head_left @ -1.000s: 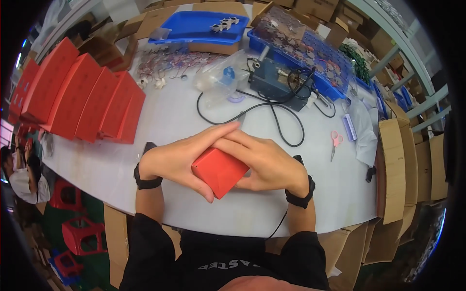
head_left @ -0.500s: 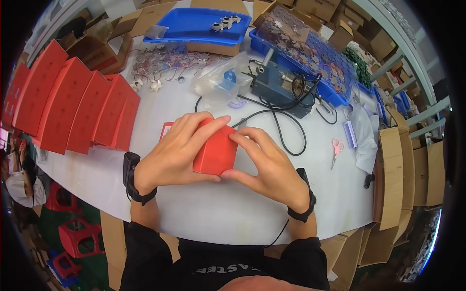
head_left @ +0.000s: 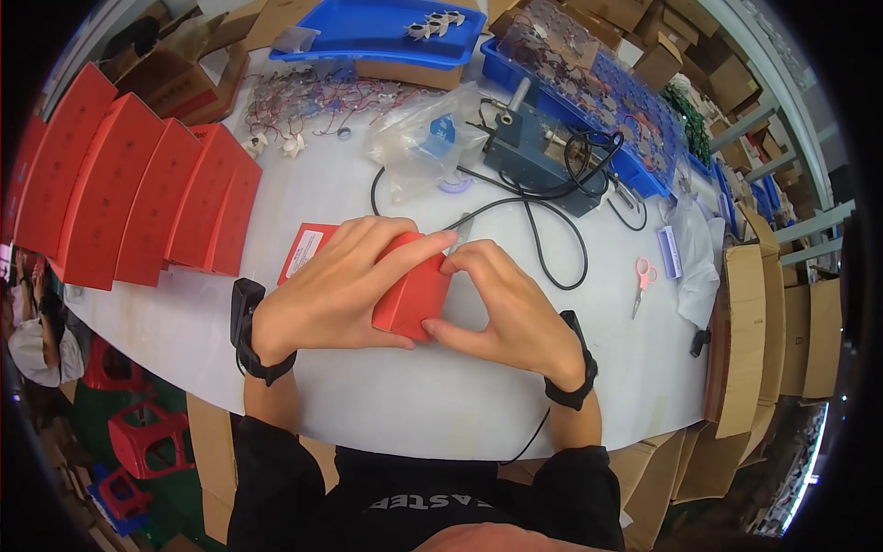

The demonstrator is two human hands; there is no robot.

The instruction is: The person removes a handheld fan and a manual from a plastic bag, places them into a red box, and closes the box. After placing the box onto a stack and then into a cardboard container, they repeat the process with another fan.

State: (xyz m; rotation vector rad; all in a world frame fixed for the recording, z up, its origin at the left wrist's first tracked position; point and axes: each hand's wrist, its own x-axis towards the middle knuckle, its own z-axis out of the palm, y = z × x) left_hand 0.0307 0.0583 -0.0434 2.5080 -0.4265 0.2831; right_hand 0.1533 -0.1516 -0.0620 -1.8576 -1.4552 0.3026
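A small red box point(head_left: 412, 299) is held between my two hands over the white table. My left hand point(head_left: 336, 290) spans its left side, with fingers over the far edge and the thumb low at the near edge. On the right side, my right hand point(head_left: 510, 317) pinches the box, fingertips at the upper corner and thumb at the lower one. Partly hidden behind my left hand lies a red piece with a white label point(head_left: 304, 252); whether it is part of the same box I cannot tell.
Large red boxes point(head_left: 110, 189) stand in a row at the left. Beyond my hands are a clear plastic bag point(head_left: 418, 147), a dark machine point(head_left: 533, 152) with looping black cable and a blue tray point(head_left: 368, 41). Pink scissors point(head_left: 642, 281) lie right, near cardboard flaps point(head_left: 740, 340).
The box has tilted a little in my hands, and its lower end has shifted slightly right. More of the labelled red piece shows behind my left hand. The whole view has shifted slightly.
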